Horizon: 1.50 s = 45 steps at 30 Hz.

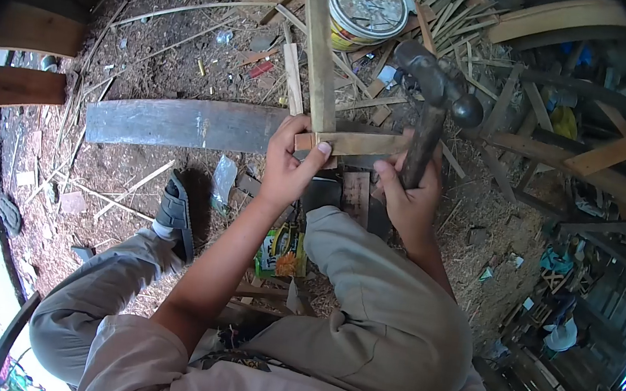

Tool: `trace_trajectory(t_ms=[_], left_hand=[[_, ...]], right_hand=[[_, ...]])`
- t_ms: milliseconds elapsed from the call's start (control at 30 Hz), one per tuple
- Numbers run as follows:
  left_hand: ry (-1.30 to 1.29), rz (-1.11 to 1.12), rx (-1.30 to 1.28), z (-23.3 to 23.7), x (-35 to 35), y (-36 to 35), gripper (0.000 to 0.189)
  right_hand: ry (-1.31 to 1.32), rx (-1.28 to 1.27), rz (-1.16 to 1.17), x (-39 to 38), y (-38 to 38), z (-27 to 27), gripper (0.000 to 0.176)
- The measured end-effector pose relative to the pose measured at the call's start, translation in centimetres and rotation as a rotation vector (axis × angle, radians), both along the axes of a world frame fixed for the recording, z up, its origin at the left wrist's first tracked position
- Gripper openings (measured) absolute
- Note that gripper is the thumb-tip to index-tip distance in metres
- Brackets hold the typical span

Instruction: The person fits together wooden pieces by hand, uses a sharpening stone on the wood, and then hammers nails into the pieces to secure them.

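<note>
The left hand pinches a long strip where it meets a short strip; the right hand grips a hammer.

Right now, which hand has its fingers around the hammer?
The right hand, which grips the hammer by its handle; the left hand holds wooden strips, no tool.
</note>
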<state>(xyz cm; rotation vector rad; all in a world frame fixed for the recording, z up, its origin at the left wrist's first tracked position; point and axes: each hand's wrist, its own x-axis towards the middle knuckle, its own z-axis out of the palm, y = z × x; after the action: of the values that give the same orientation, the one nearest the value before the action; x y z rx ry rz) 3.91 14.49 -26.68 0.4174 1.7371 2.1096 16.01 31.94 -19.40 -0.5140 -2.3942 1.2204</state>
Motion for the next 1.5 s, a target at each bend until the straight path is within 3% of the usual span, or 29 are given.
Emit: trace_trajectory(t_ms=[33,100,133,200,233,367,500,567,600,667,733,800,900,1000,1133,1233,1267,1333,1367,1433,1467,1500], left_hand=[[0.009,0.007,-0.008,-0.2,0.1,0.1,0.025],[0.025,0.003,-0.017,-0.5,0.6,0.3,0.024],[-0.025,0.024,-0.007,-0.5,1.2,0.5,0.023],[-0.068,0.034,-0.003,-0.7,1.8,1.0,0.022],[-0.078,0.086,0.015,-0.7,2.1,1.2,0.021],[-0.049,0.189,0.009,-1.1,3.4,2.2,0.023],[-0.107,0.247,0.099,0.2,4.0,3.2,0.028],[-0.011,0.269,0.029,-0.9,4.1,3.3,0.029],[-0.004,0.263,0.029,-1.1,4.1,3.3,0.029],[-0.063,0.198,0.041,-1.5,4.4,3.0,0.025],[-0.074,0.182,0.06,-1.1,4.4,3.0,0.027],[-0.086,0.165,0.082,-0.8,4.5,3.3,0.028],[-0.094,0.158,0.086,0.0,4.3,3.0,0.028],[-0.17,0.015,0.018,1.4,3.6,1.8,0.031],[0.385,0.192,-0.124,2.3,0.8,-1.3,0.048],[1.016,0.011,-0.488,7.2,-4.0,-3.2,0.049],[1.021,0.007,-0.487,8.4,-5.7,-2.9,0.049],[1.219,-0.466,-0.552,9.9,-9.1,-1.6,0.039],[1.223,-0.466,-0.551,10.6,-10.2,-0.7,0.039],[1.202,-0.792,-0.751,11.6,-12.0,0.7,0.037],[1.206,-0.793,-0.754,11.7,-12.6,1.5,0.037],[1.023,-0.91,-0.82,11.7,-13.0,2.2,0.043]], right_hand=[[0.004,0.0,-0.01,-0.6,-0.6,0.9,0.017],[-0.093,-0.611,-0.134,-1.7,-1.9,2.7,0.034],[-0.083,-0.614,-0.142,-1.7,-1.7,2.2,0.034],[-0.077,-0.269,-0.022,-2.1,-1.2,0.7,0.048],[-0.07,-0.275,-0.03,-2.4,-1.0,0.4,0.048],[0.055,-0.041,0.089,-3.9,-0.9,-0.2,0.027],[0.079,0.028,0.004,-4.1,-1.5,0.2,0.027],[0.126,0.306,-0.067,-3.8,-1.5,-0.7,0.027],[0.132,0.306,-0.074,-3.6,-1.4,-1.2,0.027],[0.127,-0.01,-0.17,-3.1,-1.3,-2.2,0.029],[0.18,0.059,-0.192,-3.3,-1.0,-2.5,0.03],[0.039,-0.538,-0.237,-3.3,-1.3,-2.7,0.032],[0.167,-0.742,-0.218,-4.3,-2.1,-3.1,0.032],[0.116,-0.801,-0.227,-4.6,-2.0,-2.8,0.032],[0.124,-0.783,-0.28,-4.9,-1.9,-2.5,0.033],[0.094,-0.709,-0.255,-4.6,-1.7,-2.1,0.033],[0.074,-0.674,-0.226,-4.5,-1.5,-2.2,0.033],[0.06,-0.636,-0.2,-4.6,-1.1,-2.2,0.033],[0.061,-0.608,-0.17,-4.8,-1.0,-2.2,0.034],[0.067,-0.582,-0.14,-5.2,-0.8,-1.8,0.035],[0.051,-0.586,-0.122,-5.5,-0.6,-1.5,0.036],[0.035,-0.591,-0.103,-5.8,-0.6,-1.2,0.038]])
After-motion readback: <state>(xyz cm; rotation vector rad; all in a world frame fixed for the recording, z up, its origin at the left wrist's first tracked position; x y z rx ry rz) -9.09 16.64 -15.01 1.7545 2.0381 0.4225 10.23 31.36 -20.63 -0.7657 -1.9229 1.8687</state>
